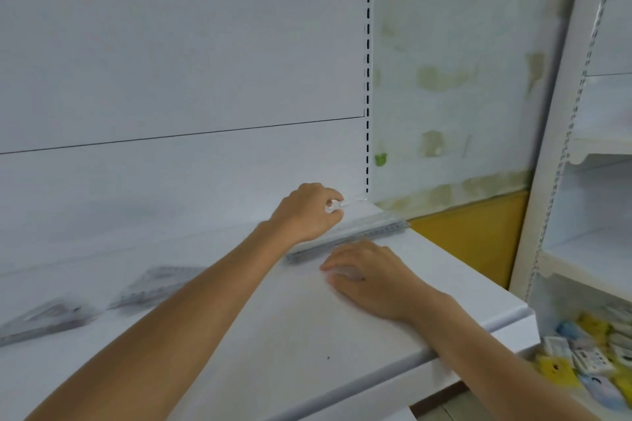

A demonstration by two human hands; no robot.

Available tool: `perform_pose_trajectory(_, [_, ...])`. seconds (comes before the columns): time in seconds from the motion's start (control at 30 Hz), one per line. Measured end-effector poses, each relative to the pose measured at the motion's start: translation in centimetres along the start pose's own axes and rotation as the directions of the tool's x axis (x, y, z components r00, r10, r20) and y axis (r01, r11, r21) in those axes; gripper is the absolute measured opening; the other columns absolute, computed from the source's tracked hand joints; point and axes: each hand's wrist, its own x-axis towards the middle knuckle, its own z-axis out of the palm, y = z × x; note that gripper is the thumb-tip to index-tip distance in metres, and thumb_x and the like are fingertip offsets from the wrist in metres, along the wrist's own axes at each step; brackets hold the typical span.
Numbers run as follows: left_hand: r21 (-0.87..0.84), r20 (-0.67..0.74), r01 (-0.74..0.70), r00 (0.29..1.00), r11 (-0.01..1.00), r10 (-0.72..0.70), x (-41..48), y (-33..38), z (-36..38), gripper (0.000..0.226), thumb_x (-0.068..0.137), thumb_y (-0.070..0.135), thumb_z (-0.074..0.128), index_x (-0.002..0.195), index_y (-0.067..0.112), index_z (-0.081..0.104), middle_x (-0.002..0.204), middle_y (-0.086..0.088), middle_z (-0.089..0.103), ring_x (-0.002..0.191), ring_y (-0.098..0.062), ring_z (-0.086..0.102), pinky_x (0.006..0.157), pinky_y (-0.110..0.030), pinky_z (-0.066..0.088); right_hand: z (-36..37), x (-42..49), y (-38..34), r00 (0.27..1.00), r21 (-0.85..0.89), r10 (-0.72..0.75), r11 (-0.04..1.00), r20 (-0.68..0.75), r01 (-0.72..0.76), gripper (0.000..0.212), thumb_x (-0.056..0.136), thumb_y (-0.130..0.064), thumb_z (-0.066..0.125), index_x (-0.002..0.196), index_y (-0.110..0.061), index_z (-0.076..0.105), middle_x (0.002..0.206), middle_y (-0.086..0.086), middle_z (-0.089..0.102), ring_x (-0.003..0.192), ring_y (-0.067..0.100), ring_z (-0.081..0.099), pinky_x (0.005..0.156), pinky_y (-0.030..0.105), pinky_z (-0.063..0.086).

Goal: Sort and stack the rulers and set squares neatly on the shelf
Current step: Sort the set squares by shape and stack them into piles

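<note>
A stack of clear rulers [362, 234] lies along the back right of the white shelf [273, 335]. My left hand [307, 212] sits on the stack's far side, its fingers curled round a clear ruler edge near the back panel. Flat on the shelf just in front of the stack is my right hand [369, 275], fingers straight and pointing left. Two blurred piles of clear set squares lie further left, one [154, 287] in the middle and one [44, 318] near the left edge.
A white back panel [171, 61] rises behind the shelf, with a slotted upright [368, 79] at its right end. Another white shelving unit [588, 215] stands to the right, with small colourful packets [581, 352] on a lower level. The shelf's front edge runs diagonally at lower right.
</note>
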Motion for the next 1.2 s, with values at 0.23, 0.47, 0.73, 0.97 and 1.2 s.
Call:
perform_pose_trajectory(0.23, [-0.027,0.073,0.021,0.997,0.999,-0.019,2.5,2.1,2.7,0.038,0.086,0.034,0.061,0.122,0.020,0.059,0.121,-0.001,0.060,0.109,-0.019,0.057,0.094,-0.034,0.044,-0.3,0.3,0.5,0.996,0.176,0.077,0.982,-0.047,-0.068,0.026,0.090,-0.019,0.046,0.102,-0.023,0.069,0.110,-0.007,0.067,0.105,0.016,0.056,0.094,0.037,0.043])
perform_pose_trajectory(0.47, [0.025,0.059,-0.021,0.998,0.999,0.020,2.9,2.2,3.7,0.033,0.087,0.030,0.057,0.119,0.022,0.059,0.121,0.002,0.060,0.107,-0.017,0.056,0.086,-0.030,0.041,-0.3,0.3,0.6,0.993,0.203,0.103,0.975,-0.050,-0.091,0.027,0.090,-0.017,0.046,0.102,-0.024,0.069,0.111,-0.008,0.066,0.106,0.014,0.055,0.095,0.034,0.042])
perform_pose_trajectory(0.73, [0.024,-0.048,-0.030,0.998,0.999,0.031,1.4,1.0,2.3,0.035,0.089,0.036,0.052,0.121,0.023,0.055,0.121,0.001,0.054,0.110,-0.017,0.052,0.086,-0.030,0.039,-0.3,0.4,0.4,0.993,0.144,0.113,0.984,-0.039,-0.106,0.028,0.089,-0.016,0.044,0.103,-0.019,0.068,0.110,-0.004,0.066,0.105,0.018,0.056,0.093,0.036,0.043])
perform_pose_trajectory(0.97, [0.027,-0.075,0.066,0.995,0.997,-0.063,-5.6,-4.5,-1.9,0.026,0.087,0.031,0.056,0.111,0.022,0.062,0.111,0.001,0.058,0.103,-0.016,0.054,0.089,-0.032,0.044,-1.2,-0.7,-1.2,0.983,-0.131,0.026,0.990,-0.181,-0.050,0.029,0.089,-0.013,0.044,0.114,-0.009,0.058,0.112,0.007,0.058,0.108,0.023,0.051,0.086,0.034,0.042])
perform_pose_trajectory(1.2, [-0.022,-0.155,0.206,0.966,0.978,-0.207,-15.2,-12.3,-8.6,0.013,0.087,0.026,0.057,0.097,0.023,0.065,0.094,0.010,0.060,0.088,-0.008,0.057,0.083,-0.031,0.047,0.4,4.2,-11.1,0.946,-0.136,-0.174,0.981,-0.274,0.142,0.025,0.091,-0.018,0.047,0.113,-0.013,0.057,0.102,0.001,0.061,0.096,0.016,0.052,0.073,0.025,0.037])
